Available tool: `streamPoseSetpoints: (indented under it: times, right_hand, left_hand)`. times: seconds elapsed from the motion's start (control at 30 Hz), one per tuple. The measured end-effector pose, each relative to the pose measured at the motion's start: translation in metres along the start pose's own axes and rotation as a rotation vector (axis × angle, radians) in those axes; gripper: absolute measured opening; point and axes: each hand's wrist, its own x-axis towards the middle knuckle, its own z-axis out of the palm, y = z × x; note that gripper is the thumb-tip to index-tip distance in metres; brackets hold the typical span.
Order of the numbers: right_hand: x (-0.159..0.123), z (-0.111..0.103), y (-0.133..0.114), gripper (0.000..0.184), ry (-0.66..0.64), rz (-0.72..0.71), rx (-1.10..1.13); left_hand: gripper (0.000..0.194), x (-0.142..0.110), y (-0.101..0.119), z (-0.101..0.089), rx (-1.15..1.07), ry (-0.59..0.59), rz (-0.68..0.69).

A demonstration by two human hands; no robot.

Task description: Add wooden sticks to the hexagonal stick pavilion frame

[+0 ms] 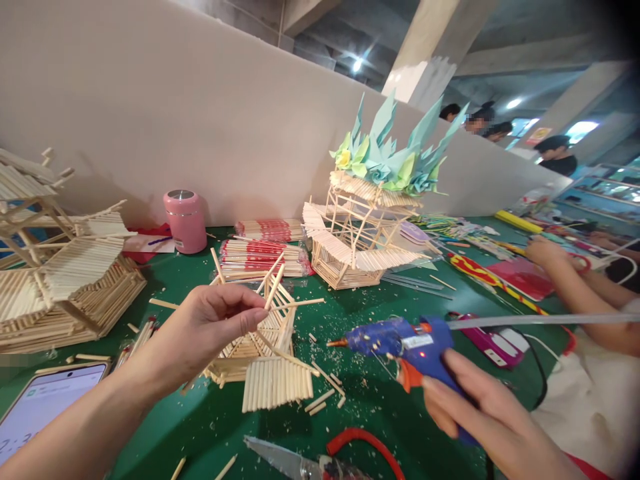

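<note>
My left hand (pixel 223 313) pinches a thin wooden stick (pixel 303 303) between thumb and fingertips, over a small house-like frame of wooden sticks (pixel 277 383). The frame has a ribbed, slatted roof panel at its front, and several sticks rise from its top. Part of it is hidden behind my left hand. My right hand (pixel 480 407) is wrapped round a blue glue gun (pixel 400 340) with an orange trigger and a small red light. Its nozzle points left, a short way to the right of the frame. A long translucent glue stick (pixel 520 323) runs out of the gun's back.
Scissors (pixel 285 460) with red handles lie at the front, a phone (pixel 55 403) at left. Stick models (pixel 345 247) stand behind and far left. Bundled sticks (pixel 265 259), a pink flask (pixel 185 223) and a purple power strip (pixel 493 340) are around. A co-worker's arm (pixel 575 280) reaches in at right.
</note>
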Motion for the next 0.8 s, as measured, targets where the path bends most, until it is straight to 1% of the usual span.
streamPoseSetpoints:
  times: [0.07, 0.1, 0.13, 0.2, 0.27, 0.33, 0.37, 0.43, 0.47, 0.5, 0.53, 0.57, 0.6, 0.63, 0.67, 0.7, 0.73, 0.8]
  right_hand:
    - [0.013, 0.015, 0.009, 0.018, -0.048, 0.107, 0.092]
    - [0.018, 0.022, 0.018, 0.022, -0.061, 0.140, 0.091]
    - [0.022, 0.029, 0.029, 0.027, -0.062, 0.160, 0.029]
    - [0.025, 0.040, 0.050, 0.032, -0.022, 0.160, -0.045]
    - [0.024, 0.045, 0.066, 0.034, 0.033, 0.153, -0.118]
    - [0.021, 0.046, 0.073, 0.035, 0.069, 0.142, -0.175]
    - [0.019, 0.045, 0.072, 0.035, 0.082, 0.137, -0.197]
    - [0.015, 0.041, 0.061, 0.036, 0.121, 0.106, -0.233]
    - [0.013, 0.039, 0.051, 0.035, 0.156, 0.068, -0.242]
    - [0.012, 0.037, 0.039, 0.031, 0.197, -0.001, -0.244]
    - [0.011, 0.035, 0.024, 0.024, 0.267, -0.119, -0.223]
    - [0.010, 0.034, 0.008, 0.017, 0.318, -0.276, -0.196]
    - [0.011, 0.034, -0.008, 0.015, 0.351, -0.417, -0.152]
    - [0.012, 0.035, -0.024, 0.018, 0.379, -0.525, -0.092]
    - [0.014, 0.037, -0.039, 0.023, 0.388, -0.633, -0.061]
    - [0.018, 0.040, -0.052, 0.026, 0.370, -0.697, -0.071]
    - [0.021, 0.043, -0.063, 0.027, 0.345, -0.751, -0.083]
    - [0.029, 0.050, -0.076, 0.023, 0.249, -0.801, -0.103]
  left_hand:
    - [0.015, 0.000, 0.001, -0.002, 0.021, -0.002, 0.001]
    - [0.016, 0.000, 0.001, -0.003, 0.039, -0.004, -0.002]
    - [0.018, 0.000, 0.001, -0.004, 0.068, -0.007, -0.001]
    - [0.019, 0.000, 0.001, -0.005, 0.156, -0.019, 0.030]
    - [0.018, -0.001, 0.004, -0.004, 0.281, -0.043, 0.090]
    - [0.018, -0.001, 0.008, -0.004, 0.405, -0.089, 0.163]
    - [0.019, -0.001, 0.010, -0.003, 0.463, -0.123, 0.195]
    - [0.021, 0.000, 0.015, -0.002, 0.578, -0.191, 0.275]
    - [0.022, 0.001, 0.017, -0.001, 0.639, -0.222, 0.326]
    - [0.024, 0.002, 0.018, 0.000, 0.701, -0.248, 0.383]
    - [0.026, 0.003, 0.019, 0.001, 0.758, -0.270, 0.445]
    - [0.027, 0.004, 0.018, 0.001, 0.805, -0.288, 0.501]
    - [0.028, 0.005, 0.018, 0.003, 0.841, -0.303, 0.546]
    - [0.028, 0.006, 0.017, 0.004, 0.868, -0.316, 0.575]
    - [0.027, 0.007, 0.016, 0.005, 0.889, -0.324, 0.591]
    - [0.027, 0.008, 0.015, 0.006, 0.907, -0.327, 0.601]
    - [0.027, 0.008, 0.015, 0.007, 0.922, -0.328, 0.608]
    - [0.027, 0.009, 0.015, 0.008, 0.935, -0.323, 0.626]
